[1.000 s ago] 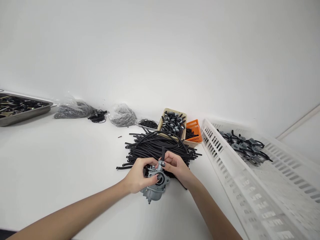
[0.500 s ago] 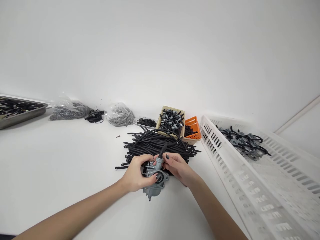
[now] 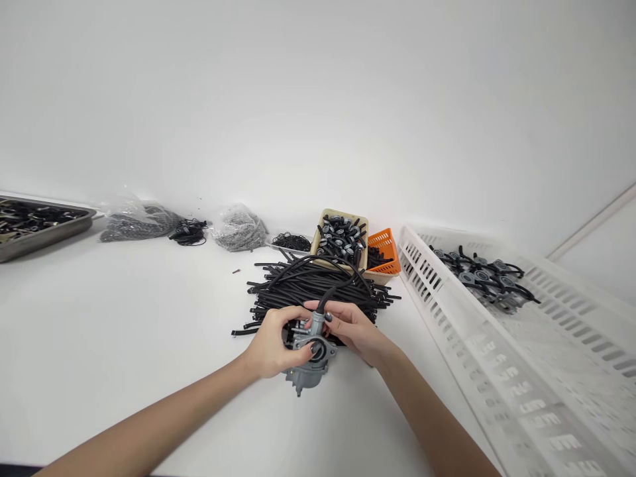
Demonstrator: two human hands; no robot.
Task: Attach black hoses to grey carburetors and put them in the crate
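Note:
A grey metal carburetor (image 3: 309, 374) is held upright in front of me above the white table. My left hand (image 3: 278, 341) wraps around its left side, with the thumb lying over the round bore. At the top, my right hand (image 3: 354, 328) pinches the carburetor's neck and cap, the thumb at its right side and fingers behind it. A black rubber boot with a hose (image 3: 326, 298) rises from the cap and bends right. Behind the hands lies a pile of black hoses (image 3: 298, 281). The fingertips behind the carburetor are partly hidden.
A beige bin (image 3: 342, 240) of small black and metal parts and an orange basket (image 3: 395, 255) stand behind the hoses. At right, a white crate (image 3: 462, 324) holds several carburetors. Plastic bags (image 3: 238, 228) of small parts and a metal tray (image 3: 74, 228) sit left.
The view has shifted very slightly. My right fingers have moved a little around the carburetor's neck and cap; both hands keep hold of it.

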